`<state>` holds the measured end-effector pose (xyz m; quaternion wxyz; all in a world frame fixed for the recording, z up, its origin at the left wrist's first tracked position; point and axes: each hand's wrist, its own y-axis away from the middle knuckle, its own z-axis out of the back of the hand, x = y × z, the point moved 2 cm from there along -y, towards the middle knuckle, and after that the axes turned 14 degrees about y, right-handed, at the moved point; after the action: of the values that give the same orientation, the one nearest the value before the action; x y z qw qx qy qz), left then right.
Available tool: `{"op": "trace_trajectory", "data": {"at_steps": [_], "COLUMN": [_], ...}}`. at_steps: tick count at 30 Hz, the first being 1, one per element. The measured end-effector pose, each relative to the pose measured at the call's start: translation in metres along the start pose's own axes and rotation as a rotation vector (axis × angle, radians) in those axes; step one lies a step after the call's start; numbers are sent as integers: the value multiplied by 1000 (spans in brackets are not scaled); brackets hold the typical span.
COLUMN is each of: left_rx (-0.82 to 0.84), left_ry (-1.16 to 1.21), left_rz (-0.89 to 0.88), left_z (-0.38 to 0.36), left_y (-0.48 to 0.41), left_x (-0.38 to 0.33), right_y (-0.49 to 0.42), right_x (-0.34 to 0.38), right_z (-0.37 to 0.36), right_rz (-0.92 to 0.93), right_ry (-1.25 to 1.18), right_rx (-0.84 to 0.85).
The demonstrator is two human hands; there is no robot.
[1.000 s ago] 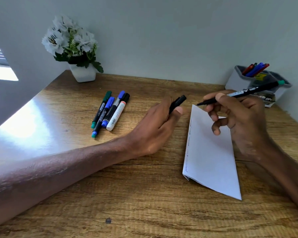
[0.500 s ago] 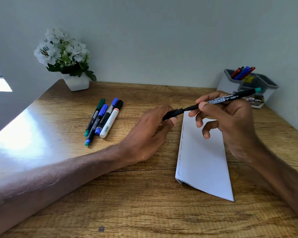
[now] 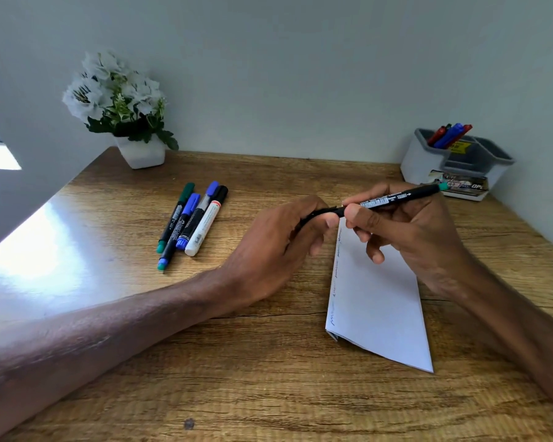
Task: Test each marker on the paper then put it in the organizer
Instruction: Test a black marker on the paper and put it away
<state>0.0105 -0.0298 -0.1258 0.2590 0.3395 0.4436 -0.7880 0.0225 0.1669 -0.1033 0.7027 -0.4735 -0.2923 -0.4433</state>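
Note:
My right hand (image 3: 406, 237) grips a slim black marker (image 3: 393, 198) with a green end, held level above the top of the folded white paper (image 3: 377, 301). My left hand (image 3: 278, 247) pinches the marker's black cap (image 3: 313, 215), which meets the marker's tip end. Whether the cap is fully seated is hidden by my fingers. Squiggly test lines run along the paper's left edge. Several loose markers (image 3: 192, 221) lie side by side on the desk to the left. The grey organizer (image 3: 428, 161) stands at the back right with red and blue markers in one compartment.
A white pot of white flowers (image 3: 122, 110) stands at the back left corner of the wooden desk (image 3: 268, 393). A small printed box (image 3: 463, 186) lies in front of the organizer. Walls close the back and right sides.
My hands have come together: the cap in my left hand and the marker in my right were apart a second ago and now meet above the paper's top.

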Motion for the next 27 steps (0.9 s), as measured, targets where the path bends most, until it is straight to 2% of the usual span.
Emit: {"op": "trace_trajectory", "data": {"at_steps": [10, 18, 25, 27], "left_rx": [35, 83, -122, -181], "left_ry": [47, 71, 125, 146], "left_rz": [-15, 56, 131, 126], "left_z": [5, 1, 6, 6], "left_y": [0, -2, -7, -12], "left_x": [-4, -8, -2, -6], "right_y": [-1, -6, -8, -9], "right_x": [4, 5, 7, 6], "right_z": [-1, 9, 44, 59], "right_rz": [106, 100, 3, 1], "right_ry": [35, 115, 4, 38], "right_rx": [38, 58, -109, -119]}}
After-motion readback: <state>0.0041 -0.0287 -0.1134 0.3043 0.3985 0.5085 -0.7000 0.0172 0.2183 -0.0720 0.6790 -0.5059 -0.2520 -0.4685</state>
